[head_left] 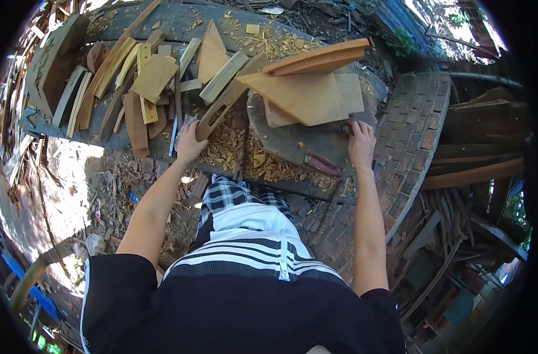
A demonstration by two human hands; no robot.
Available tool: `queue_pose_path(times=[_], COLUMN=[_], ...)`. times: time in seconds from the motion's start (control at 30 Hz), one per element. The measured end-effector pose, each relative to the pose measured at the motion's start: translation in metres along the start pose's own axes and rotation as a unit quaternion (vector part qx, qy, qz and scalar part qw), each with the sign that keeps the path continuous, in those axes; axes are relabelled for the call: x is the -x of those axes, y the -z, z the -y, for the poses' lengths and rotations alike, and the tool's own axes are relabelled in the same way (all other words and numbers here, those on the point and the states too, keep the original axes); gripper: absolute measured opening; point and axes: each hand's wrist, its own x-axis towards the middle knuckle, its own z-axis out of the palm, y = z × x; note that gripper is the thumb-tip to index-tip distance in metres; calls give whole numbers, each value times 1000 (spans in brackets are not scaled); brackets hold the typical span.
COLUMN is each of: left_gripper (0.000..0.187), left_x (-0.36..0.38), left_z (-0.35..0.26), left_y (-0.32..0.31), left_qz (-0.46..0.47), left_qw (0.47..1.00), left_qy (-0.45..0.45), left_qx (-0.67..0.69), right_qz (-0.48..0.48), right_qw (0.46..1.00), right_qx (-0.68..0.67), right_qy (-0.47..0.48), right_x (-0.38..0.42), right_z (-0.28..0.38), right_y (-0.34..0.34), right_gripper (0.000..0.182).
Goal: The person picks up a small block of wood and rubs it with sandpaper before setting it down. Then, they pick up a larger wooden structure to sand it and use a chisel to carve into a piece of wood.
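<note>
My left hand (190, 141) is closed around the near end of a long slotted wooden bar (224, 106), which lies slanting away across the bench. A crumpled greyish scrap (188, 123) shows by its fingers. My right hand (361, 145) rests at the right of the dark board (292, 144), fingers curled at a small dark object that I cannot make out. Just beyond it lie flat, angular pale wood pieces (307, 97), with a thick reddish-brown wood piece (319, 58) on top. A dark reddish tool-like piece (323, 164) lies on the board between my hands.
Many wood offcuts (136, 76) crowd the bench's left side, beside a large angled timber block (55, 65). Wood chips (269, 168) cover much of the bench. A curved brick ledge (413, 118) runs along the right, with stacked timber (475, 171) beyond it.
</note>
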Motion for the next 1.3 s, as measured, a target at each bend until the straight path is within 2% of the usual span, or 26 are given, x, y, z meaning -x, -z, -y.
queue_pose_path(times=[0.07,0.17,0.23,0.3,0.4,0.43,0.5,0.53,0.6,0.63,0.7,0.73,0.8,0.83,0.93,1.07,1.13,1.17,1.3], left_gripper=[75,76,72,75,74,74,66,66,58,58,50,50,43,34,30,34,42,47,50], left_x=[2,9,15,26,28,26,10,0,-23,-31,-41,-45,-53,-60,-65,-66,-70,-73,-65], left_z=[-6,-27,-34,-41,-63,-60,-50,-47,-37,-26,-12,-14,-19,-17,-16,-46,-54,-51,-58], left_y=[-1,-10,-14,-25,-18,-18,-19,-16,-6,-6,-4,-1,9,8,17,22,12,5,0], left_qz=[34,25,43,20,79,79,25,27,-107,-105,-221,-223,-170,-183,-148,-115,-56,-48,-65], left_qw=[998,991,993,997,987,988,991,992,986,987,949,949,954,943,949,962,958,957,960], left_qy=[51,84,86,68,26,29,-43,-43,47,47,62,63,150,153,109,90,161,167,217], left_qx=[-23,-106,-73,-23,-135,-133,-121,-117,-117,-115,-217,-215,-194,-235,-256,-232,-233,-233,-166], right_qz=[20,14,9,8,33,27,24,9,-5,-22,-40,-42,-44,-43,-40,-56,-54,-51,-54], right_qw=[998,998,997,995,995,996,997,998,999,998,997,997,996,996,996,994,995,993,989], right_qx=[-45,-52,-79,-102,-95,-85,-69,-61,-51,-57,-61,-69,-74,-76,-74,-83,-78,-93,-108], right_qy=[33,18,9,21,6,1,-3,-6,-10,-9,-6,-1,3,6,22,34,42,53,80], right_x=[3,15,21,20,14,14,13,14,14,15,18,20,24,27,32,37,39,39,41], right_z=[-12,-12,-13,-8,2,7,14,16,24,30,40,44,56,62,84,111,122,128,144], right_y=[-3,7,7,6,9,11,15,17,21,26,32,35,40,44,56,60,63,65,72], right_gripper=[38,34,35,36,43,45,48,48,49,47,44,41,38,36,32,30,30,29,27])
